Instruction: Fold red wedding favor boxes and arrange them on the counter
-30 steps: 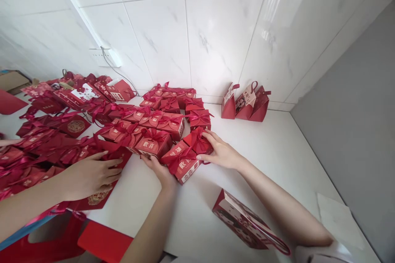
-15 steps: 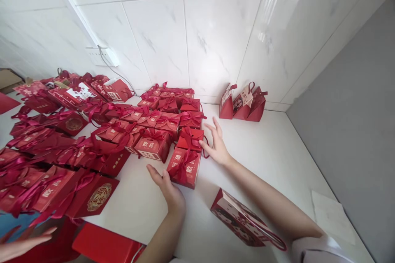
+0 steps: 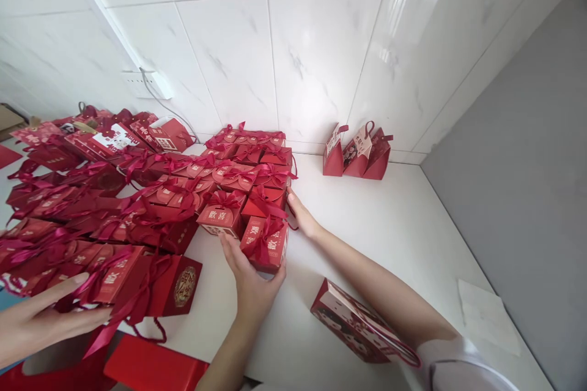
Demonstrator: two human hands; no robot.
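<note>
Rows of small red gift boxes (image 3: 238, 177) with red ribbon bows stand on the white counter (image 3: 389, 226) against the tiled wall. My left hand (image 3: 251, 284) cups the nearest gift box (image 3: 266, 244) from its near end, thumb on the right side and fingers on the left. My right hand (image 3: 300, 215) lies with fingers stretched out flat against the right side of the box behind (image 3: 263, 202), holding nothing.
Another person's hand (image 3: 41, 317) rests on flat red boxes (image 3: 114, 281) at the lower left. Two red gift bags (image 3: 358, 155) stand by the wall. A patterned red bag (image 3: 358, 327) lies under my right forearm. White paper (image 3: 486, 314) lies at the right.
My left hand moved forward and closed round the nearest box, shifting it left into line. My right hand dropped flat against the row's side. The other person's hand came back onto the flat boxes.
</note>
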